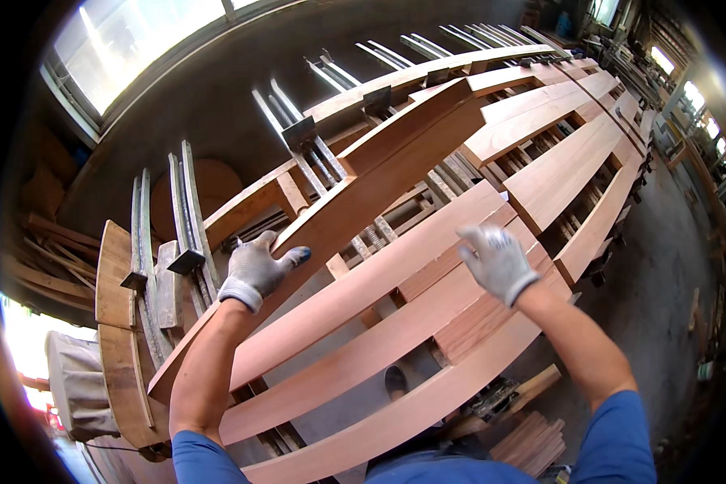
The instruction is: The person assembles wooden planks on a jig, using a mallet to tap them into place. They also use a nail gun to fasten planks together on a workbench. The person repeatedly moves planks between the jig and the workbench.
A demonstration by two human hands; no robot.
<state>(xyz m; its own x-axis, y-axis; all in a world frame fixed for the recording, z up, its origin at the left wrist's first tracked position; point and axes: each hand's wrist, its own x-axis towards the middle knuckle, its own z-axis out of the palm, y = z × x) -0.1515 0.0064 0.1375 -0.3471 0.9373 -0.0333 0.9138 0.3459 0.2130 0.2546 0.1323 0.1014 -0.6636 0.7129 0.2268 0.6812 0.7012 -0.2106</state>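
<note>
My left hand [256, 269], in a grey-white knitted glove, grips the upper edge of a long wooden board [395, 177]. The thumb stands out along the near face, and the fingers' far side is partly hidden. This board is tilted up on its edge and runs from the lower left to the upper middle. Over the flat reddish planks [339, 310] hovers my right hand [496, 260], gloved alike and slightly blurred. Its fingers are apart with nothing in them. Short wood blocks [481, 327] lie between those planks, leaving gaps.
Metal bar clamps [192, 218] rise along the far side of the rack. More boards [565, 173] lie to the right, crossed by a dark strap. Curved wooden pieces [117, 274] stand at the left. Offcuts [531, 444] are stacked low by my right arm.
</note>
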